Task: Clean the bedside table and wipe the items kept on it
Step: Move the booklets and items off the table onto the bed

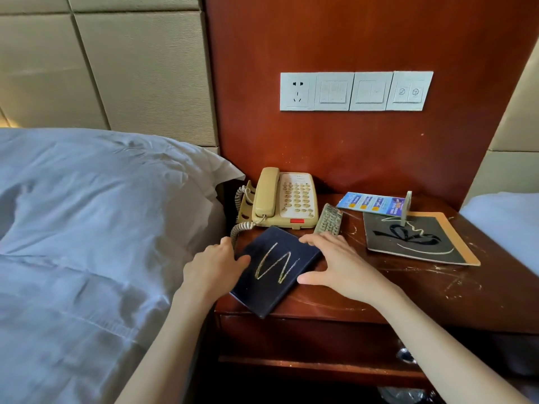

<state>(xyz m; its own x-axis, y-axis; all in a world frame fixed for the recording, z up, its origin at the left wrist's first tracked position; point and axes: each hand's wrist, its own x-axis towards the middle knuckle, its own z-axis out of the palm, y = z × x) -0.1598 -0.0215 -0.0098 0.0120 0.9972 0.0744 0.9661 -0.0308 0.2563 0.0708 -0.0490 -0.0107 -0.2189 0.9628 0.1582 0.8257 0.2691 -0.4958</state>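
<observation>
- The scratched, dust-streaked reddish-brown wooden bedside table (437,290) stands between one bed with pale blue-grey linen (87,228) and the edge of a second; you appear to be clearing items off it, and no cloth is in view.
- One dark navy rectangular folder with a gold zigzag mark (275,269) lies at the table's front left corner, overhanging the edge.
- Your left hand (215,266) touches its left edge, fingers loosely bent; your right hand (335,263) lies spread along its right side, thumb at the near edge, not closed.
- The next move likely calls for a firm two-sided lift.
- Also counted: one cream corded telephone (284,198), one black board with orange border (420,239), one blue leaflet (370,203), one grey remote control (329,219).
</observation>
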